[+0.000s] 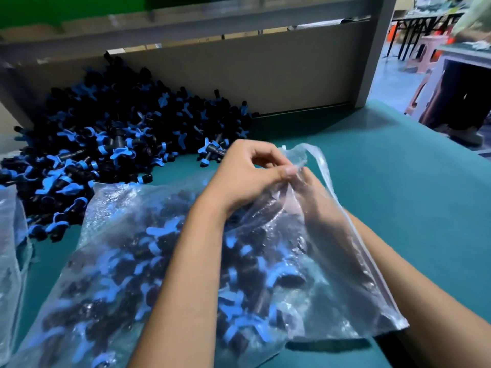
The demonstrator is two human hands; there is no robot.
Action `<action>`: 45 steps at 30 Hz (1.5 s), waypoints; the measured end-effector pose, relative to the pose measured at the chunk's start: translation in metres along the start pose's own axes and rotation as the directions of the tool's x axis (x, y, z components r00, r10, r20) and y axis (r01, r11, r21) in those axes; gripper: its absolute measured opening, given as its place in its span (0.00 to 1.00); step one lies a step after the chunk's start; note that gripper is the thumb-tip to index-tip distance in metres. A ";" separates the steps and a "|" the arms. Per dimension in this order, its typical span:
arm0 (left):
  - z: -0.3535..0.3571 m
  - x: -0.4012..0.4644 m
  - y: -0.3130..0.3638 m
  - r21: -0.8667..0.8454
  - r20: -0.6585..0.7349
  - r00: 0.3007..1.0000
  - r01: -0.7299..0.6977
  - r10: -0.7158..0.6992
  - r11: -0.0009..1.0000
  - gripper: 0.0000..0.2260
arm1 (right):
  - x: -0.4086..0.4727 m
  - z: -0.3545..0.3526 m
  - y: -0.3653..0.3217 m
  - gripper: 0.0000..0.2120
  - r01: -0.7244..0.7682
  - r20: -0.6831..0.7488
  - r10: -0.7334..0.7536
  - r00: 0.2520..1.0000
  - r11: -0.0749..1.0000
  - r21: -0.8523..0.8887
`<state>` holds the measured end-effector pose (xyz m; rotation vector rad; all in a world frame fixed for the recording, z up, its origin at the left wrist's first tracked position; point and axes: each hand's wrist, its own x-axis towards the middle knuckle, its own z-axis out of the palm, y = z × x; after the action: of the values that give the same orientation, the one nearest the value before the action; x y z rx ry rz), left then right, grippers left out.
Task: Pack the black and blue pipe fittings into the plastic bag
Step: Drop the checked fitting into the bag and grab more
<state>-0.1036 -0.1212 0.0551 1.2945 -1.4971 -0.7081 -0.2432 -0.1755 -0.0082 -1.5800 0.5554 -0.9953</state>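
tabletop (398,197) carrying loose fittings (111,144) | plastic bag (186,261) lying well filled, near pile | left hand (247,176) pinching bag mouth; right hand (313,197) gripping inside | sealing zip strip (334,197), judged next: pressing along

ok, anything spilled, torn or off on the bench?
Nothing stands out. The loose fittings sit heaped against the back board, none off the table. The plastic bag looks intact and full; both hands, left hand and right hand, work its mouth.
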 end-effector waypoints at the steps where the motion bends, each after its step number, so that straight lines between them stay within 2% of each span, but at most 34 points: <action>1: 0.002 0.000 -0.002 0.036 0.016 1.000 0.027 -0.027 0.999 0.05 | 0.003 -0.005 0.001 0.39 -0.020 -0.039 0.019 0.999 1.000 -0.011; 3: 0.003 0.000 -0.005 0.110 0.023 0.997 0.067 -0.070 0.992 0.05 | 0.011 -0.019 0.004 0.13 -0.109 -0.105 0.101 0.989 0.991 -0.074; 4: 0.002 0.000 -0.006 0.167 0.048 0.995 0.080 -0.089 0.983 0.04 | 0.014 -0.027 0.005 0.05 -0.110 -0.235 0.083 0.968 0.988 -0.104; 6: -0.002 0.002 -0.008 0.314 0.153 0.979 0.082 -0.136 0.946 0.04 | 0.021 -0.044 0.006 0.04 -0.102 -0.484 0.079 0.871 0.995 -0.021; 7: -0.003 0.002 -0.009 0.368 0.194 0.968 0.077 -0.157 0.927 0.04 | 0.023 -0.051 0.006 0.03 -0.082 -0.562 0.073 0.824 0.997 0.011; 9: -0.004 0.002 -0.009 0.391 0.208 0.966 0.063 -0.154 0.918 0.06 | 0.028 -0.057 0.003 0.04 -0.077 -0.602 0.050 0.797 0.997 -0.019; 12: -0.009 0.002 -0.009 0.260 0.103 0.992 0.044 -0.073 0.965 0.09 | 0.045 -0.054 -0.006 0.07 -0.050 -0.599 -0.034 0.800 0.991 -0.123; 14: -0.015 0.003 -0.011 0.148 -0.068 0.997 0.033 -0.023 0.988 0.10 | 0.063 -0.042 -0.011 0.07 -0.013 -0.550 -0.119 0.827 0.973 -0.229; 16: -0.026 0.005 -0.016 0.053 -0.271 0.962 0.044 -0.028 0.998 0.11 | 0.087 -0.029 -0.012 0.03 -0.032 -0.422 -0.165 0.891 0.906 -0.423; 17: -0.032 0.005 -0.020 0.040 -0.362 0.931 0.076 -0.057 0.996 0.11 | 0.098 -0.024 -0.011 0.03 -0.048 -0.314 -0.153 0.937 0.834 -0.550; 19: -0.045 0.004 -0.032 0.022 -0.503 0.851 0.184 -0.148 0.983 0.13 | 0.118 -0.012 -0.007 0.09 -0.006 -0.059 -0.063 0.996 0.623 -0.782; 21: -0.056 0.001 -0.042 -0.086 -0.592 0.764 0.259 -0.258 0.962 0.15 | 0.133 0.003 0.003 0.17 0.113 0.161 0.079 0.984 0.424 -0.899; 22: -0.060 0.000 -0.045 -0.148 -0.616 0.729 0.267 -0.300 0.952 0.16 | 0.137 0.010 0.009 0.21 0.169 0.236 0.153 0.960 0.358 -0.918; 23: -0.063 -0.001 -0.048 -0.192 -0.629 0.706 0.264 -0.325 0.945 0.16 | 0.140 0.017 0.016 0.24 0.209 0.288 0.224 0.931 0.319 -0.924; 25: -0.065 -0.002 -0.050 -0.214 -0.640 0.691 0.259 -0.336 0.942 0.16 | 0.142 0.025 0.027 0.28 0.205 0.303 0.327 0.895 0.302 -0.931; 27: -0.066 -0.003 -0.051 -0.198 -0.644 0.693 0.259 -0.324 0.945 0.16 | 0.141 0.026 0.035 0.28 0.178 0.279 0.278 0.919 0.341 -0.923; 31: -0.064 -0.002 -0.050 -0.152 -0.634 0.713 0.265 -0.299 0.952 0.15 | 0.133 0.023 0.038 0.18 0.185 0.244 0.106 0.964 0.390 -0.902; 33: -0.062 -0.002 -0.048 -0.094 -0.626 0.736 0.258 -0.259 0.962 0.14 | 0.126 0.017 0.037 0.14 0.119 0.138 0.015 0.990 0.429 -0.895; 35: -0.061 -0.001 -0.045 -0.023 -0.599 0.779 0.217 -0.187 0.976 0.12 | 0.114 0.009 0.031 0.10 0.022 -0.065 -0.116 0.991 0.628 -0.778; 37: -0.058 0.001 -0.039 0.068 -0.554 0.828 0.156 -0.092 0.985 0.09 | 0.099 0.002 0.019 0.08 0.035 -0.212 -0.165 0.963 0.860 -0.509; 39: -0.051 0.003 -0.032 0.142 -0.485 0.874 0.096 -0.015 0.985 0.04 | 0.080 -0.005 0.005 0.09 0.071 -0.275 -0.161 0.948 0.948 -0.311; 41: -0.040 0.006 -0.027 0.140 -0.405 0.914 0.050 0.012 0.989 0.04 | 0.060 -0.013 -0.008 0.10 0.100 -0.251 -0.158 0.955 0.968 -0.229; 45: -0.016 0.010 -0.022 0.104 -0.249 0.968 0.049 -0.022 0.993 0.13 | 0.034 -0.026 -0.023 0.11 0.119 -0.015 -0.122 0.992 0.987 -0.111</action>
<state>-0.0800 -0.1337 0.0434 1.4392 -1.3268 -0.4724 -0.2506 -0.2111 0.0246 -1.7187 0.5429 -1.0895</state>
